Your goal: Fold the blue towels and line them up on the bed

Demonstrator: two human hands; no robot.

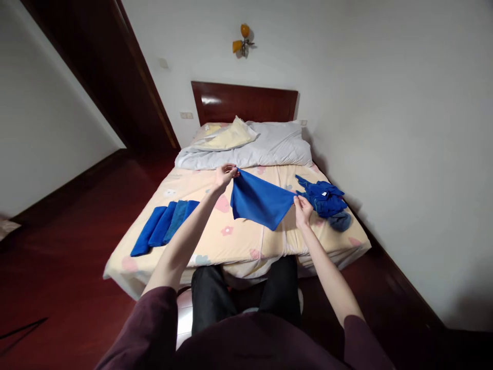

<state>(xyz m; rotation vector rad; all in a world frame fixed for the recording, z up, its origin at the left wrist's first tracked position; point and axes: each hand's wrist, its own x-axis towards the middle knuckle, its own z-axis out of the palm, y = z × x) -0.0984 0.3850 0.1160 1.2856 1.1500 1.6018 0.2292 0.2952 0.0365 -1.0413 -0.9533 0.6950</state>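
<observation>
A blue towel (262, 200) hangs stretched in the air over the bed, its lower edge drooping in uneven points. My left hand (226, 174) pinches its upper left corner, higher up and farther away. Lower on the right, my right hand (303, 209) grips the opposite corner between thumb and fingers. To the left on the bed, several folded blue towels (157, 228) lie side by side in an overlapping row, partly behind my left forearm. A crumpled pile of blue cloths (327, 199) is just right of my right hand, with a greyer blue piece (340, 221) at its near side.
The bed (227, 244) has a pale patterned sheet. Across its far end lie a grey quilt (277, 141) and a cream cloth or pillow (234, 134), before a dark wooden headboard (246, 102). A white wall (404, 128) rises at the right; red-brown floor (69, 257) spreads left.
</observation>
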